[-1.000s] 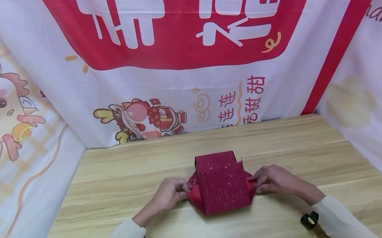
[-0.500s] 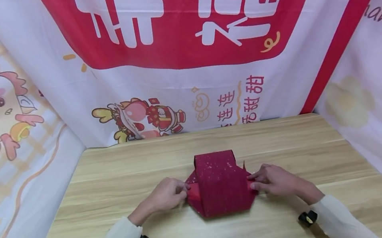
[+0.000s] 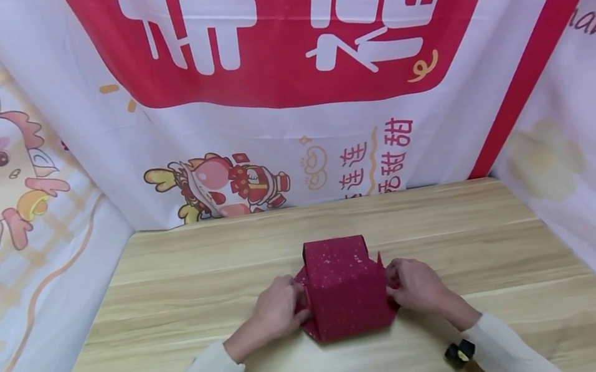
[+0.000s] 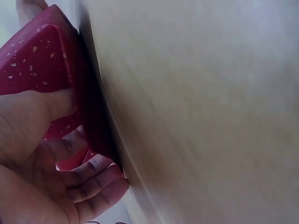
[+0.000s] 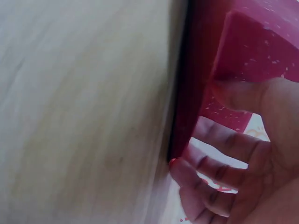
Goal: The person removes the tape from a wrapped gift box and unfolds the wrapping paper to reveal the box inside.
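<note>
A dark red paper box (image 3: pixel 346 293) with pale flecks sits at the middle of the table, its folded sides bulging out left and right. On its left end, my left hand (image 3: pixel 280 304) pinches a side flap; the left wrist view has the thumb against the flecked panel (image 4: pixel 30 65) and the other fingers bent by the lower edge. My right hand (image 3: pixel 414 284) holds the opposite end likewise, thumb on the flecked side (image 5: pixel 252 51), fingers curled at the bottom corner. In the head view the box hides some fingertips of both hands.
The wooden table (image 3: pixel 185 270) extends around the box on all sides. A white printed cloth (image 3: pixel 282 150) hangs behind its far edge, with more cloth on the left and right. Dark wrist devices (image 3: pixel 460 353) sit below the sleeves.
Both hands have moved inward, toward each other, and the fingers now reach further into the box's ends. The front panel's lower part tilts more steeply, with a crease showing across it.
</note>
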Tool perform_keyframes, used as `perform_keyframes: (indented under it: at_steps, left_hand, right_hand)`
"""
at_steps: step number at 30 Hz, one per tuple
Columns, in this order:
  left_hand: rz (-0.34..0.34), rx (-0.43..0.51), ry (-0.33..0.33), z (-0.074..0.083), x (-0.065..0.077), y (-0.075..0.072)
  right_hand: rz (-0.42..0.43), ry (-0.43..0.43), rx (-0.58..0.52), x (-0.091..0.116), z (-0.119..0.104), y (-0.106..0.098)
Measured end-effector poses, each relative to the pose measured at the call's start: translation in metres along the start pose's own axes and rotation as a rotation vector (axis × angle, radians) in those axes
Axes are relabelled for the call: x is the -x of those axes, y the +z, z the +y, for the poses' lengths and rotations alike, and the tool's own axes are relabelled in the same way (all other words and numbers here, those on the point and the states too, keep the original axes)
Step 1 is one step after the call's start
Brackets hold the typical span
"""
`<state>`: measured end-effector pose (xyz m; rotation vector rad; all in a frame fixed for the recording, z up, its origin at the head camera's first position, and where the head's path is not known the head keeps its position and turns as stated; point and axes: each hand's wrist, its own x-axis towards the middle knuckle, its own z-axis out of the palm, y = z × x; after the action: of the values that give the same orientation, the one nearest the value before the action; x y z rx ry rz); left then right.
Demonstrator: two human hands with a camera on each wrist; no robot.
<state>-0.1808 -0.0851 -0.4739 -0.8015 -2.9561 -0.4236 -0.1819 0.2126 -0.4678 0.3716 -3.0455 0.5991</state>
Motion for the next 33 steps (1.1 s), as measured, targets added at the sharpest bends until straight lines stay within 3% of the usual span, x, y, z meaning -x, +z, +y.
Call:
perform_keyframes:
  at_steps: [4, 11, 16, 21, 26, 29, 33]
  left_hand:
    - [-0.022, -0.036, 0.044, 0.004, 0.007, -0.001]
    - [-0.092, -0.043, 0.110, 0.009, 0.012, -0.005]
    - [-0.141, 0.024, 0.129, 0.007, 0.009, -0.005]
    - [-0.174, 0.095, 0.150, 0.002, 0.007, -0.003]
    - [-0.087, 0.079, 0.234, -0.006, 0.009, -0.004]
    - [-0.087, 0.060, 0.279, -0.012, 0.011, -0.007]
    - [-0.242, 0.053, 0.338, -0.015, 0.015, -0.019]
  right_hand:
    - [-0.080, 0.004, -0.041, 0.003, 0.000, -0.006]
    - [-0.247, -0.254, -0.094, 0.011, 0.011, -0.020]
    - [-0.337, -0.323, -0.159, 0.012, 0.018, -0.023]
    - [-0.406, -0.362, -0.240, 0.013, 0.027, -0.027]
    - [-0.527, -0.272, -0.383, 0.014, 0.033, -0.035]
    - [-0.520, -0.234, -0.370, 0.017, 0.031, -0.035]
    - [-0.423, -0.300, -0.196, 0.021, 0.021, -0.026]
